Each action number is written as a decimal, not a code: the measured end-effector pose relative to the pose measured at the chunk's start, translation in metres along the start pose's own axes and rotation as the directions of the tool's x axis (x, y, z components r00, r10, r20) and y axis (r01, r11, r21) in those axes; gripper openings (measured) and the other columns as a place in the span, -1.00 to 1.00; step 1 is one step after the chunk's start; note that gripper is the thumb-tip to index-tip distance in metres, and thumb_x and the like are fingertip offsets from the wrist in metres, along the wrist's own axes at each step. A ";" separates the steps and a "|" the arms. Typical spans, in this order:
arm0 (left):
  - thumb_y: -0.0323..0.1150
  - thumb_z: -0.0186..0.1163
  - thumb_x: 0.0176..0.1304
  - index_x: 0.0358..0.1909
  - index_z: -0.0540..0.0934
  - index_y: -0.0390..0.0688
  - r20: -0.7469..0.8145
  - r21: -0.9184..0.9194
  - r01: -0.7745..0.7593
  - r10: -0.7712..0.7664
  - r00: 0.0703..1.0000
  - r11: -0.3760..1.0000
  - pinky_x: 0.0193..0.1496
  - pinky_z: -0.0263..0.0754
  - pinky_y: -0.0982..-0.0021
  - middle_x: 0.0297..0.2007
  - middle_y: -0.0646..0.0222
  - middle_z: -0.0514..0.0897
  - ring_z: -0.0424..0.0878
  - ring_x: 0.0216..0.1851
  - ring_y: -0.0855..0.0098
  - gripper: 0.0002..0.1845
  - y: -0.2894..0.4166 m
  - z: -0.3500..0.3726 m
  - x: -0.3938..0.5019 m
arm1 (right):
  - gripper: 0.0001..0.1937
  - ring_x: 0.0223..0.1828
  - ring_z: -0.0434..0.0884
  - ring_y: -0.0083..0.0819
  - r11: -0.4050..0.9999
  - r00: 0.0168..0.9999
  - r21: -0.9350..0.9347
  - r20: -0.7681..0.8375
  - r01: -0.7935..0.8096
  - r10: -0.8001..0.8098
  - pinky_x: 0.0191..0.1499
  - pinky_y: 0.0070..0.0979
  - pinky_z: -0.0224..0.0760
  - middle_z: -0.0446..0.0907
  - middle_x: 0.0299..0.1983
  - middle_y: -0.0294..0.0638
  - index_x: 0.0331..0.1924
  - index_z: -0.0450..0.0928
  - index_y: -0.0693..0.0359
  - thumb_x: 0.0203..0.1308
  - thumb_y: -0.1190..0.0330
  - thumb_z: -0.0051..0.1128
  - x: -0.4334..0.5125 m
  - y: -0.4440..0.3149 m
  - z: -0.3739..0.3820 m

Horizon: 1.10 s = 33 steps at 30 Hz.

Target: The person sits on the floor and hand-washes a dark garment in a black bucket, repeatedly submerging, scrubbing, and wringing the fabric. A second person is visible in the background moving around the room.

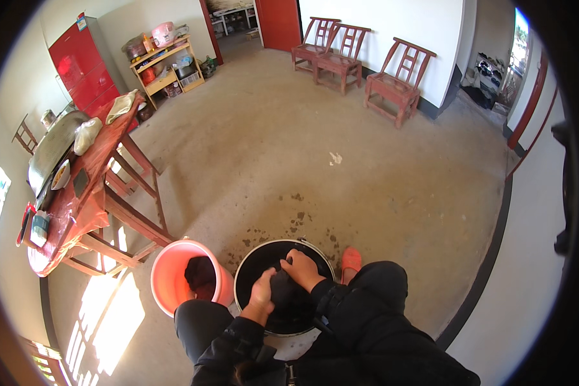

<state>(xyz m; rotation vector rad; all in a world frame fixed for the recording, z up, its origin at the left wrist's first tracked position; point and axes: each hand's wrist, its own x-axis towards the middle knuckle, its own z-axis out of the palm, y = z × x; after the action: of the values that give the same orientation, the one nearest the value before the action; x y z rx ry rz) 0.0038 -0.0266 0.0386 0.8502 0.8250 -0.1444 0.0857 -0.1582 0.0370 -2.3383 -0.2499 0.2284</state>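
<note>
A dark cloth [285, 285] is gripped between my two hands above a round black tub [251, 258] with a pale rim. My left hand [261, 294] holds the cloth's left side, and my right hand [303, 269] clasps its upper right part. The cloth hangs down into the tub, where its lower end blends with the dark inside. To the left of the tub stands a pink plastic bucket [171, 270], its mouth tilted into view. Another dark cloth [201, 275] lies inside that bucket.
Wet spots [296, 219] mark the concrete floor beyond the tub. A red wooden table [89, 193] holding a large metal lid [53, 149] and a bowl [61, 174] stands at left. Red wooden chairs [398, 84] line the far wall. My foot in a pink slipper [351, 259] is right of the tub.
</note>
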 end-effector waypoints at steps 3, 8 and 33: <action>0.03 0.18 0.43 -0.21 0.61 -0.15 -0.121 0.029 -0.085 0.087 0.989 0.996 -0.11 0.59 0.31 -0.30 0.29 0.66 0.65 -0.26 0.34 -0.60 0.022 -0.007 -0.002 | -0.55 -0.08 0.70 -0.05 0.957 0.970 0.176 0.031 0.232 -0.241 -0.04 -0.18 0.56 0.71 -0.12 -0.02 -0.04 0.60 0.22 0.24 0.00 0.28 0.005 0.008 0.011; 0.12 0.00 0.52 -0.08 0.64 -0.27 0.062 0.195 -0.203 0.195 0.979 0.959 0.03 0.56 0.35 -0.15 0.24 0.71 0.67 -0.12 0.34 -0.42 0.021 -0.026 0.019 | 0.04 0.21 0.57 0.09 0.864 0.815 0.273 0.304 0.422 -0.494 0.26 -0.19 0.42 0.59 0.17 0.20 0.40 0.29 0.36 -0.05 -0.19 0.47 -0.008 0.000 0.017; -0.46 -0.03 0.35 -0.03 0.62 -0.27 0.281 -0.063 -0.393 0.394 0.875 0.917 0.19 0.48 0.34 -0.10 0.24 0.70 0.63 0.00 0.34 -0.72 -0.004 -0.027 0.025 | -0.60 -0.23 0.62 -0.49 0.189 0.977 0.970 0.178 -0.155 -0.114 -0.07 -0.54 0.46 0.66 -0.25 -0.26 0.06 0.55 0.35 0.08 0.57 0.04 0.019 -0.026 -0.086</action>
<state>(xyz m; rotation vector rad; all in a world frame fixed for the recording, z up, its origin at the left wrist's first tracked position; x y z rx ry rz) 0.0037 -0.0050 0.0087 0.9511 0.3651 0.0936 0.1215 -0.1940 0.1137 -0.9431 -0.0959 0.4871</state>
